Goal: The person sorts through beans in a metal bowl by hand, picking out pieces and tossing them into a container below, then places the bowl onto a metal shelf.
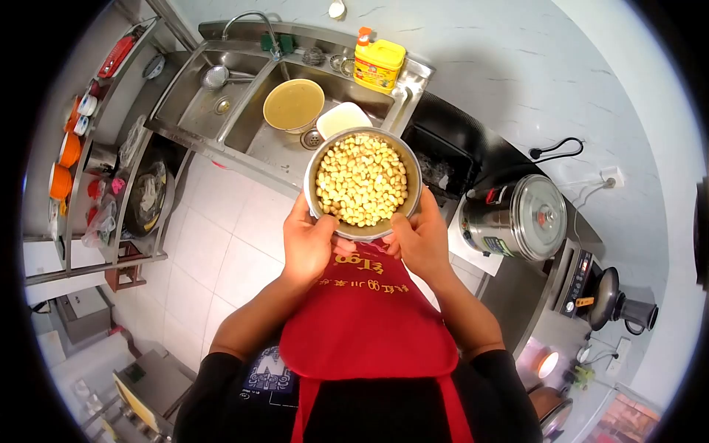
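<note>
A round metal bowl [415, 173] filled with pale yellow beans [362, 179] is held up in front of my red apron [369, 332]. My left hand [309, 240] grips its near left rim, thumb on top and fingers curled underneath. On the near right side, my right hand [422, 236] holds the rim the same way. The bowl looks roughly level, and its far edge overlaps the view of the sink. Just beyond it, a white container [343, 118] stands in the sink, partly covered by the bowl.
A basin of brownish liquid [294, 105] sits in the double sink [244, 140] below the faucet [275, 48]. Behind stands a yellow jug [378, 65]. To the right are a large lidded steel pot [538, 215] and a black bin [439, 162]; shelves [111, 251] line the left.
</note>
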Motion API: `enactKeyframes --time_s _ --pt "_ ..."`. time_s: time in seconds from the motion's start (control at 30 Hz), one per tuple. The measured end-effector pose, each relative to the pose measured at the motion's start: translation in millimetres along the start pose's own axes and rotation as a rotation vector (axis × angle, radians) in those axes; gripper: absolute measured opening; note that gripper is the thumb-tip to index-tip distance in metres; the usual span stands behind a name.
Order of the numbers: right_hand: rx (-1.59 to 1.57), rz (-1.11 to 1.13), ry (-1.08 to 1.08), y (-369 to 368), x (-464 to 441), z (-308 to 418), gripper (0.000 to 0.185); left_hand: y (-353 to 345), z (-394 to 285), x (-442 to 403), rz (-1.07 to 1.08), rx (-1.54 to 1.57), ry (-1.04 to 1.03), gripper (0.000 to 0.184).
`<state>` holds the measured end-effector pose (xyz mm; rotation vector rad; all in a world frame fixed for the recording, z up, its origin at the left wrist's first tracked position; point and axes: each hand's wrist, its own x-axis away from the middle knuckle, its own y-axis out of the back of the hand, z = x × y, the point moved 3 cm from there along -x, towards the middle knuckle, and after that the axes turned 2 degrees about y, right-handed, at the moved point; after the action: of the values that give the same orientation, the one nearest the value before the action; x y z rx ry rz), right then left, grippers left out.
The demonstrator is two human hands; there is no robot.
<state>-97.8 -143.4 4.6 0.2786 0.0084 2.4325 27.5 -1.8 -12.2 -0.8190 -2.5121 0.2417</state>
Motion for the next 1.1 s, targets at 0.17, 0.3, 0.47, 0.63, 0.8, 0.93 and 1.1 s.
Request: enactKeyframes --time_s 0.17,0.3,0.47,0.63,0.8,0.93,1.1 --pt "-0.015 -0.061 0.004 8.9 -1.4 0.9 0.054 -3.9 -6.3 5.0 -0.035 -0.005 -0.034 0.05" --pt "0.175 -0.144 0.159 13.4 -6.9 -5.8 0.045 -3.2 -6.1 4.3 -0.038 -0.031 -0.031 0.052" --pt "0.843 -0.412 0.786 16.6 -7.8 42.8 0.024 -2.8 3.2 3.8 -0.036 -0.056 -0.048 0.053" --pt "1.192 -0.273 0.856 1.7 -24.8 49.7 0.018 -0.6 5.1 1.0 -0.002 -0.093 -0.01 0.071" --pt "1.286 -0.182 0.749 -3.0 -33.0 42.1 0.013 -2.2 4.8 2.5 0.06 -0.056 -0.033 0.071" --pt "1.234 -0.179 0.728 -1.6 -37.2 35.0 0.011 -1.6 6.6 1.9 0.063 -0.044 -0.035 0.071" --pt "1.04 -0.244 0.765 5.3 -34.5 33.4 0.005 -5.2 5.7 2.5 0.069 -0.055 -0.035 0.072"
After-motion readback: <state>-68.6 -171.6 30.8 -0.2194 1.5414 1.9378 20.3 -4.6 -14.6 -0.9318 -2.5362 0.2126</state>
